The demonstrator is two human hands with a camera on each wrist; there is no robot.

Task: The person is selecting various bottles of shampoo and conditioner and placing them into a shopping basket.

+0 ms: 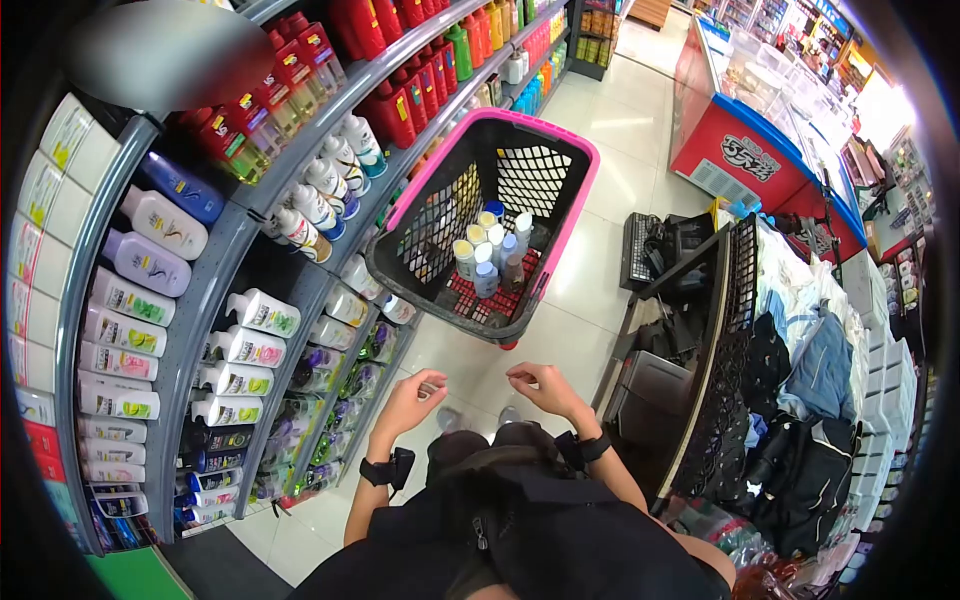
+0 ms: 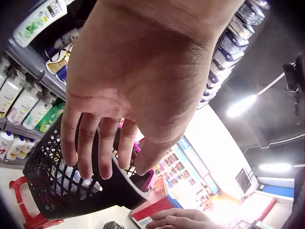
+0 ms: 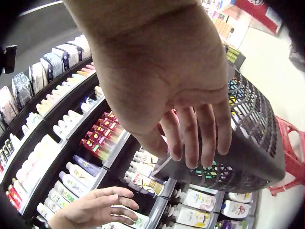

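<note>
Both hands hover empty in front of my body, just short of a black mesh shopping basket [image 1: 430, 225] with a pink rim. My left hand [image 1: 412, 396] has loosely hanging fingers and holds nothing; in the left wrist view the left hand [image 2: 119, 109] hangs above the basket [image 2: 52, 191]. My right hand [image 1: 540, 385] is likewise relaxed and empty, and in the right wrist view the right hand [image 3: 176, 95] hangs beside the basket [image 3: 248, 143]. Several small bottles [image 1: 490, 255] stand inside the basket.
Store shelves [image 1: 230, 260] packed with white, purple and red bottles run along the left. A rack of folded clothes [image 1: 800, 340] stands at right, with a red and blue chest freezer [image 1: 740, 150] beyond it. A pale tiled aisle [image 1: 600, 180] lies ahead.
</note>
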